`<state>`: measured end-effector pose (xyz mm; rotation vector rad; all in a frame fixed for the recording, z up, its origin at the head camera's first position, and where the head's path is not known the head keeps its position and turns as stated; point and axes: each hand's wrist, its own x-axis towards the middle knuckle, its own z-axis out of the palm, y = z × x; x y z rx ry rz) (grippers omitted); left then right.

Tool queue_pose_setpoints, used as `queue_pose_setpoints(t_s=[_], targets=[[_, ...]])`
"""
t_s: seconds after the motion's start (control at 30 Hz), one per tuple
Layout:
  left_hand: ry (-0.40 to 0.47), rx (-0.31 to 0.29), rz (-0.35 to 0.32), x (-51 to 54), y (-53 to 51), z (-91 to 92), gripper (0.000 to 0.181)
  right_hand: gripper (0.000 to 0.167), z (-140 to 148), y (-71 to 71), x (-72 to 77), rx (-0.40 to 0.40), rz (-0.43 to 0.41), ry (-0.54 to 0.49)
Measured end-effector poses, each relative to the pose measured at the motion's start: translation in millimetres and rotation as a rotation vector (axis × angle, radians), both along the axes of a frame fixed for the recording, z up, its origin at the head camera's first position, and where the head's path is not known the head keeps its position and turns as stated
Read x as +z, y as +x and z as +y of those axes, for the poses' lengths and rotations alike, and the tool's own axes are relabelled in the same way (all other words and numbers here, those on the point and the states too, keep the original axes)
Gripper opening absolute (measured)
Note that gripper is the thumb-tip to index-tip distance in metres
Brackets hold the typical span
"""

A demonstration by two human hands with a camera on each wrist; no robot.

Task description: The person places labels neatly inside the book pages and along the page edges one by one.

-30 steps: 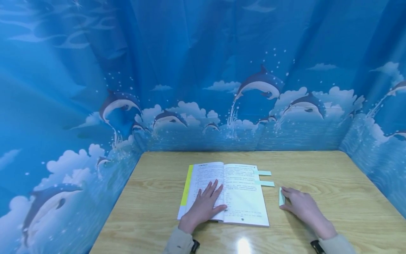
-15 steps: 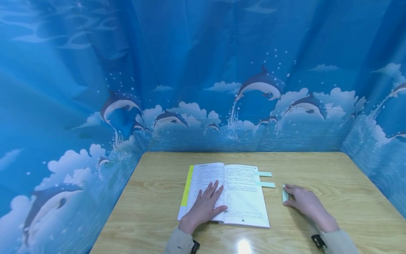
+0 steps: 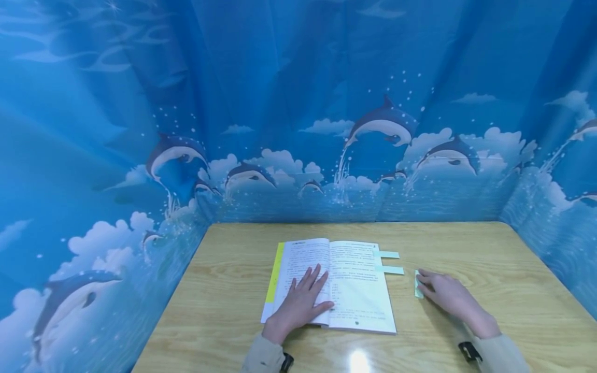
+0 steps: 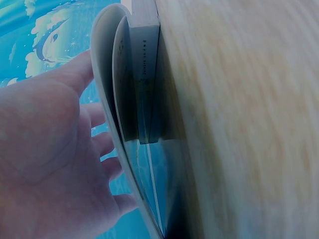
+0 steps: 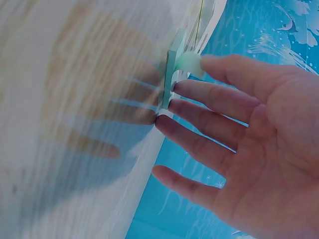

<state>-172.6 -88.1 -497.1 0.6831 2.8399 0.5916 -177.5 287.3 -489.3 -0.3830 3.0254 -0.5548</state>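
Observation:
An open book [image 3: 358, 305] lies on the table, with two pale green sticky tabs [image 3: 393, 270] jutting from its right edge. My left hand [image 3: 298, 305] rests spread on the left page, fingers straight. In the left wrist view, the hand [image 4: 55, 149] is against the book's curved pages [image 4: 104, 55]. To the book's right, my right hand [image 3: 450, 296] holds a small pale green sticky note pad [image 3: 418, 290] on the table. In the right wrist view, fingertips touch the pad [image 5: 172, 62], and the thumb meets a pale green curled part at its top; the exact contact is blurred.
The wooden table [image 3: 224, 290] extends around the book and pad. A blue curtain [image 3: 289, 103] printed with dolphins encloses its back and sides. A bright reflection shows near the front edge.
Over the last second, my right hand and the pad have shifted slightly right and away from me. The thumb has moved up along the pad toward the fingers. The left hand stays put.

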Motion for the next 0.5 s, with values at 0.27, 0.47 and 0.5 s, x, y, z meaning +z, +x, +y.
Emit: queue_pose_setpoints(t_s=[0.27, 0.47, 0.5], targets=[[-0.003, -0.003, 0.002, -1.2, -0.4, -0.3, 0.073, 0.034, -0.6, -2.0, -3.0, -0.022, 0.041, -0.034], [0.001, -0.003, -0.004, 0.1, 0.3, -0.2, 0.073, 0.039, 0.4, -2.3, -3.9, -0.018, 0.06, -0.029], [0.003, -0.003, -0.005, 0.3, 0.3, -0.1, 0.073, 0.037, 0.4, -2.5, -3.8, -0.015, 0.065, -0.028]])
